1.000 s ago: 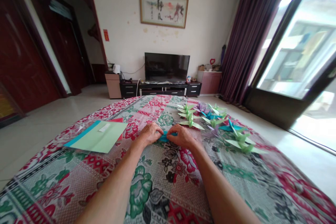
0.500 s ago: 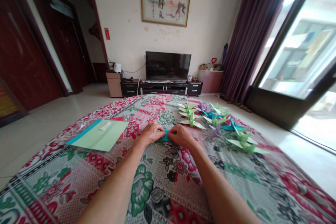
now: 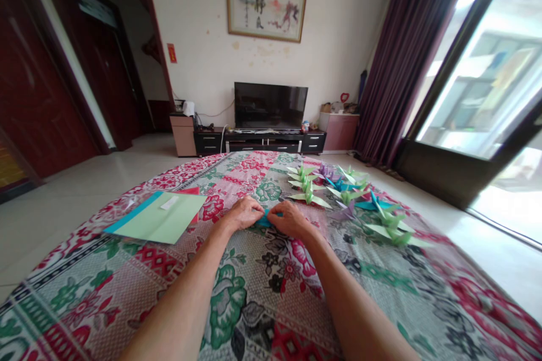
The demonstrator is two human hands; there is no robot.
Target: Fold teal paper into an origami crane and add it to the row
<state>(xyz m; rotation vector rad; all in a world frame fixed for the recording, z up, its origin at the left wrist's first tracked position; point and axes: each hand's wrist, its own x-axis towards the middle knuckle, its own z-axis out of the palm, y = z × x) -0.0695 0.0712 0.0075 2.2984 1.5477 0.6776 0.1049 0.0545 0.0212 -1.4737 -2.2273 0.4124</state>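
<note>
A small piece of folded blue paper (image 3: pixel 265 219) lies between my hands at the middle of the table. My left hand (image 3: pixel 245 212) pinches its left side with thumb and fingers. From the other side, my right hand (image 3: pixel 289 218) grips the paper's right side, its fingers bent. Both hands partly cover the paper, so its full shape is hidden. To the right stand several folded paper cranes in green, blue and purple, the nearest a light green crane (image 3: pixel 310 197).
Left of my hands lies a stack of coloured paper sheets (image 3: pixel 169 220), light green on top, with a small white slip (image 3: pixel 169 203) on it. A flowered cloth (image 3: pixel 228 304) covers the table. Beyond it a television (image 3: pixel 271 106) stands on a low black cabinet (image 3: pixel 210 141).
My hands stay pinched on the blue paper and have hardly moved. The right fingers have shifted slightly left. The whole view has moved a little.
</note>
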